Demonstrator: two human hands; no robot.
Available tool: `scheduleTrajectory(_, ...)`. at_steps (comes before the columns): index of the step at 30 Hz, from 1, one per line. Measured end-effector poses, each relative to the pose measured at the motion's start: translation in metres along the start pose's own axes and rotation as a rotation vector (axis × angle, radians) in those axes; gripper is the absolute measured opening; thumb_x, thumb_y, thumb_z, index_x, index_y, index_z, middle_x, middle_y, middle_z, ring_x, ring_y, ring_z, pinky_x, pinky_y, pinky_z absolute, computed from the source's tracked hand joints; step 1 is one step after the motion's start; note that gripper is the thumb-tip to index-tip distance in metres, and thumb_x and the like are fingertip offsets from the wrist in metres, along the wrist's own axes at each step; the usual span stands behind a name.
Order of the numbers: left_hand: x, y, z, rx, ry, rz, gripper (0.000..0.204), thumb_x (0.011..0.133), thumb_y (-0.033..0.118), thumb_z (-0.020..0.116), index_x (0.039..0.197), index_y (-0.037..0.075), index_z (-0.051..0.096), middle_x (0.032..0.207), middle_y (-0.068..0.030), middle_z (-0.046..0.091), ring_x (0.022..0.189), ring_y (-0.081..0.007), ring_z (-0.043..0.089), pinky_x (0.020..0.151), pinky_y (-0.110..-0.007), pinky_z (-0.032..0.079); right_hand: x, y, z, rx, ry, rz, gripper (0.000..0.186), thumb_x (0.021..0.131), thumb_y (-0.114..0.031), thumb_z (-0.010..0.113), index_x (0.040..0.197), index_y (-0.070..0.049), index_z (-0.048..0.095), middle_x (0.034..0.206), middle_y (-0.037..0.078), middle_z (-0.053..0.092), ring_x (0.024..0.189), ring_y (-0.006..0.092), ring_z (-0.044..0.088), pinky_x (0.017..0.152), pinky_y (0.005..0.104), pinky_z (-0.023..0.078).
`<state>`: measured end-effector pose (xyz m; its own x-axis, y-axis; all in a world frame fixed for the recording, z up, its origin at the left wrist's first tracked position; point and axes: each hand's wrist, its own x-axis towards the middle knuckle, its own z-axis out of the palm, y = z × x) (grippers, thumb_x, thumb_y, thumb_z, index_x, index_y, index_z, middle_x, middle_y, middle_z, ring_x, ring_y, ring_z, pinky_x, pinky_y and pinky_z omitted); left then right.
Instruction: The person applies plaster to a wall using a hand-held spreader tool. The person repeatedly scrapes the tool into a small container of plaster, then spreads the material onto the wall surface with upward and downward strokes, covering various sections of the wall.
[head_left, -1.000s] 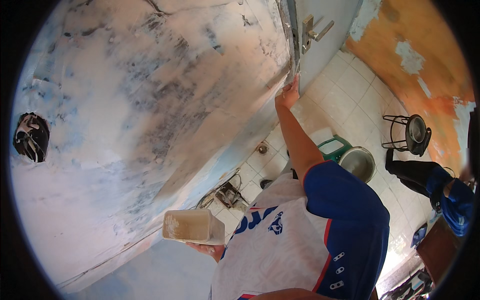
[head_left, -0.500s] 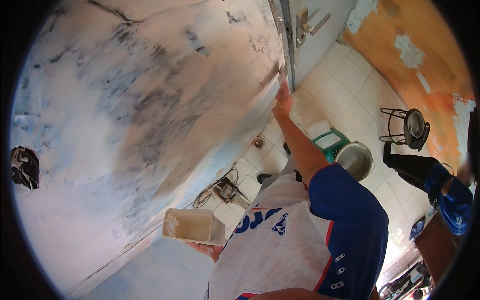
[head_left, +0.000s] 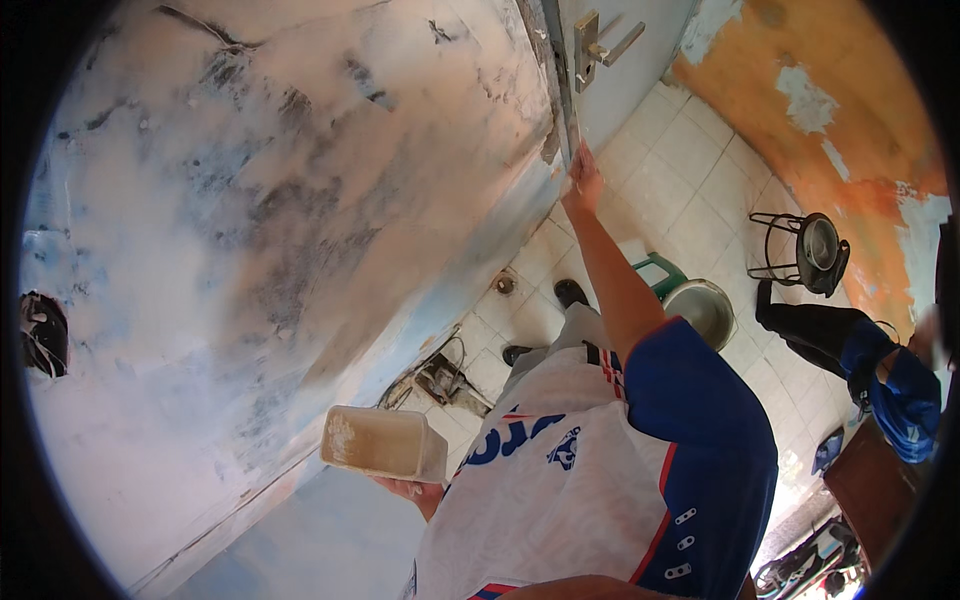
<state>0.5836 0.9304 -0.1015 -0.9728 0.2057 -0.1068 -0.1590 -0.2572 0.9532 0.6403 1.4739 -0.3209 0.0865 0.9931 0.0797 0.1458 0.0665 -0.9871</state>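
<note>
My left hand [head_left: 420,492] grips the bottom of a cream plastic container [head_left: 384,442] with pale residue on it, held beside my white, blue and red shirt. My right hand [head_left: 583,178] is raised with my arm outstretched, at the edge of the mottled, plastered wall [head_left: 300,200] where it meets the grey door frame [head_left: 558,70]. Its fingers are closed round something thin that I cannot make out clearly. Above that hand is a grey door [head_left: 640,55] with a metal lever handle [head_left: 610,45].
A steel bowl [head_left: 705,315] sits by a green stool [head_left: 655,268]. A black metal stand [head_left: 810,250] holds a pan. Another person [head_left: 880,380] is at the right near an orange wall [head_left: 820,110]. Cables and debris [head_left: 440,380] lie along the wall's foot on the tiled floor [head_left: 690,170].
My right hand dropped along the wall edge, then rose again and shifted slightly right. The view has shifted a little. The container stays in my left hand.
</note>
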Motion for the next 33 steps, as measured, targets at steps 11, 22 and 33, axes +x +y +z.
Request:
scheduleTrajectory(11,-0.001,0.002,0.018,0.107,-0.142,0.076,0.071,0.096,0.048,0.049,0.148,0.006,0.025,0.144,-0.0193,0.041,0.126,-0.0301,0.049,0.105,-0.048,0.042,0.024,0.027,-0.015,0.155,-0.168,0.095,0.042,0.091,-0.002,0.052,0.133,-0.007,0.056,0.095,0.004,0.065,0.082,0.0118,0.057,0.076,0.0270,0.048)
scheduleTrajectory(22,-0.019,0.007,0.065,-0.030,0.045,-0.123,0.064,0.098,0.057,0.036,0.146,0.016,0.034,0.141,-0.0068,0.046,0.126,-0.0266,0.048,0.104,-0.047,0.042,0.056,0.019,-0.024,0.512,-0.327,0.322,0.040,0.093,-0.004,0.051,0.132,0.001,0.056,0.109,0.004,0.064,0.097,0.0134,0.058,0.090,0.0249,0.043)
scheduleTrajectory(33,-0.008,-0.001,0.030,-0.116,-0.069,-0.178,0.066,0.097,0.061,0.034,0.147,0.019,0.033,0.146,-0.0042,0.042,0.131,-0.0274,0.043,0.109,-0.050,0.036,0.027,0.098,-0.010,0.627,-0.165,0.148,0.038,0.096,-0.007,0.046,0.132,0.001,0.055,0.116,0.006,0.063,0.100,0.0156,0.058,0.093,0.0279,0.043)
